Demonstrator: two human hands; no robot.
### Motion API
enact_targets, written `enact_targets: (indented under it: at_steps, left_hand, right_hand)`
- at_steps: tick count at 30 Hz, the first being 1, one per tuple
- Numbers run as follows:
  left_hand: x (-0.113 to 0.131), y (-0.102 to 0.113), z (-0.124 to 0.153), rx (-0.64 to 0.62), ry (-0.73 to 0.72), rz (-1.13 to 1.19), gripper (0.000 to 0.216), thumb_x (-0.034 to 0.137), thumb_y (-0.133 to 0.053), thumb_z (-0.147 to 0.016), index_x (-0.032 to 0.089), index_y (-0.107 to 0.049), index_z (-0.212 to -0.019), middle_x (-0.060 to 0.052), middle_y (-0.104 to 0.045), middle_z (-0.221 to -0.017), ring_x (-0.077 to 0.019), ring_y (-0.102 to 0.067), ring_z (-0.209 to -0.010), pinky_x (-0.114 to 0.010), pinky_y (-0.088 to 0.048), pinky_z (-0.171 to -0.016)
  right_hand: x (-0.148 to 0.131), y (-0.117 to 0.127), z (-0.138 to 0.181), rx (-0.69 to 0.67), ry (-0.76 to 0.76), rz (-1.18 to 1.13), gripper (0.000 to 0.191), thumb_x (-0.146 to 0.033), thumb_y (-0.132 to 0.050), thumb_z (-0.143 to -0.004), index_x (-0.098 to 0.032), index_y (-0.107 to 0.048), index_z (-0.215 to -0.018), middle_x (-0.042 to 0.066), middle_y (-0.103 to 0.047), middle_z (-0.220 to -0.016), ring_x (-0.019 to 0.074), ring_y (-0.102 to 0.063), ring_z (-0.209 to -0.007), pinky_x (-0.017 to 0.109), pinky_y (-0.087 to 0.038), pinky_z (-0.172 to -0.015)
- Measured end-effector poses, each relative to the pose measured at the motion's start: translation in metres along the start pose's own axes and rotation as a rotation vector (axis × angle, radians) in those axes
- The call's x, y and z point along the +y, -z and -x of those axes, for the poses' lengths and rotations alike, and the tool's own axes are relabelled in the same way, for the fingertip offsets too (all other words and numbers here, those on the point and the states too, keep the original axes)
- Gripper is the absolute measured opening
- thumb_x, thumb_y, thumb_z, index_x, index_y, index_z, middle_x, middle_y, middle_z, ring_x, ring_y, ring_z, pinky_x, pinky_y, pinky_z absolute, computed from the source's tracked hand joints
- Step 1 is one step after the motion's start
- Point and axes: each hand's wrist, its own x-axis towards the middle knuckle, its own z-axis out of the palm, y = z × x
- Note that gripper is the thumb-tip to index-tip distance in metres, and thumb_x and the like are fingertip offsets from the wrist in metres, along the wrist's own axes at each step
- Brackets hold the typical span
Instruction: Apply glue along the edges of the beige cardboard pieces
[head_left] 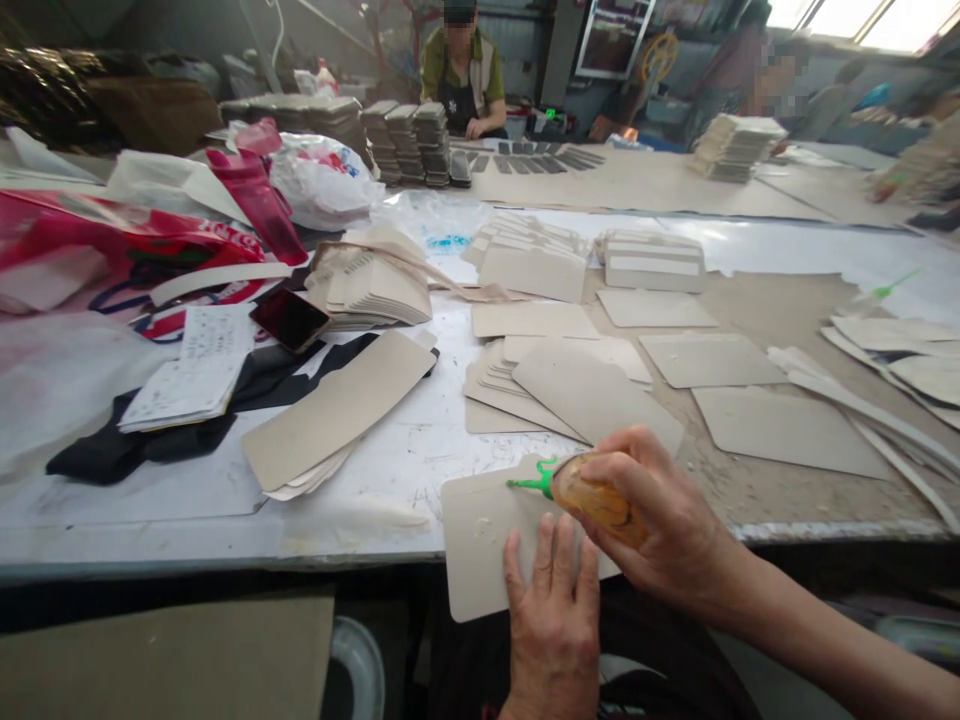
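A beige cardboard piece point(469, 555) with rounded corners juts over the table's front edge. My left hand point(556, 600) lies flat on it with the fingers stretched out. In my right hand point(667, 510) is a glue bottle point(600, 505) with amber contents, tipped to the left. Its green nozzle point(531, 484) points at the upper part of the piece; whether the tip touches it I cannot tell. A small wet-looking mark shows on the board left of my fingers. Just behind lies a fanned stack of similar beige pieces point(581, 385).
More beige pieces point(345, 400) lie at left, near a phone point(290, 320) and a notepad point(191, 375). Single pieces point(787, 430) and curved strips point(877, 420) lie at right. Plastic bags point(322, 185) crowd the back left. Across the table a person point(461, 85) sits by stacked grey pieces point(433, 145).
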Motion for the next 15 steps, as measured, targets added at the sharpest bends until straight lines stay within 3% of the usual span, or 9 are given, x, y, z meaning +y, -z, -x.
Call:
enact_targets:
  at_steps: [9, 15]
  left_hand:
    - [-0.009, 0.011, -0.002, -0.131, -0.116, -0.089, 0.034, 0.019, -0.046, -0.094, 0.019, -0.062, -0.124, -0.011, -0.059, -0.135, -0.0252, -0.042, -0.137, -0.054, -0.013, -0.12]
    - [-0.011, 0.013, -0.002, -0.143, -0.101, -0.038, 0.036, 0.018, -0.044, -0.095, 0.019, -0.06, -0.127, -0.01, -0.059, -0.135, -0.0246, -0.046, -0.134, -0.053, -0.014, -0.12]
  right_hand:
    - [0.02, 0.021, 0.016, 0.042, -0.053, 0.103, 0.019, -0.013, -0.06, -0.082, -0.023, -0.055, -0.097, 0.007, -0.054, -0.095, 0.021, -0.056, -0.085, 0.033, -0.053, -0.073]
    - [0.034, 0.033, 0.029, 0.041, -0.074, 0.143, 0.027, -0.011, -0.061, -0.078, -0.022, -0.053, -0.101, 0.008, -0.05, -0.096, 0.0226, -0.055, -0.087, 0.034, -0.053, -0.074]
